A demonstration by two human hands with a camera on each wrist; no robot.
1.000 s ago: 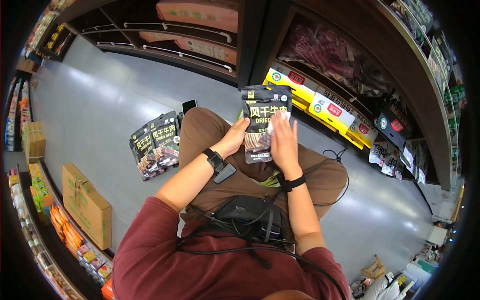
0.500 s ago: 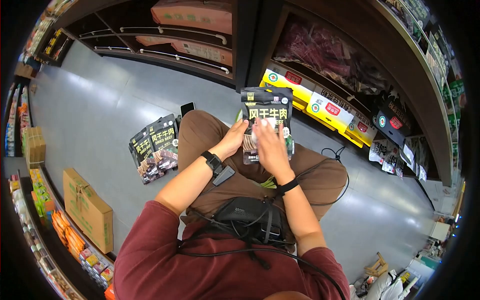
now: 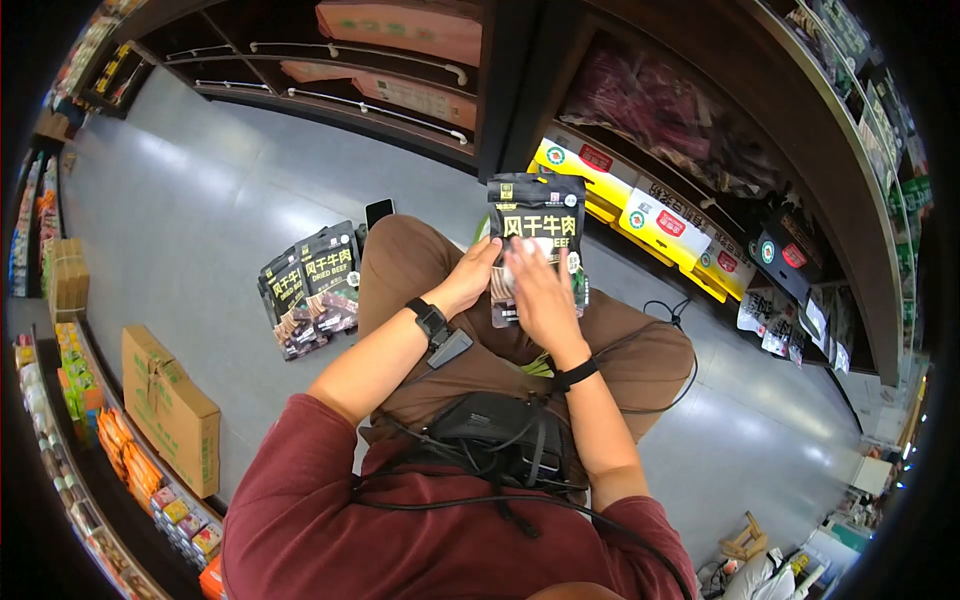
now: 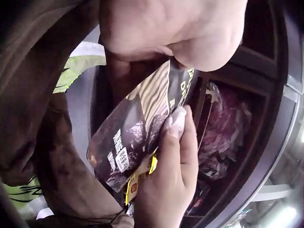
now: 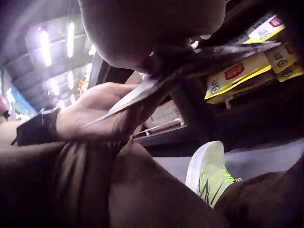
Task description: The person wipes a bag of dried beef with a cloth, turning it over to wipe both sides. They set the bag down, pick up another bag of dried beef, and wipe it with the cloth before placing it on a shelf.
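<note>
Behind the right hand [image 3: 547, 305], gripped by the left hand [image 3: 468, 277], is a pouch [image 3: 538, 205].

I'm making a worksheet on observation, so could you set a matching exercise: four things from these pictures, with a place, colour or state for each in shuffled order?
Things
1. Held pouch
2. White wad
3. Phone
4. Large carton

Descriptions
A. At the fingertips of the right hand
B. Brown with green print
C. Gripped by the left hand
D. Lying on the floor near a knee

Right pairs: 1-C, 2-A, 3-D, 4-B
</note>
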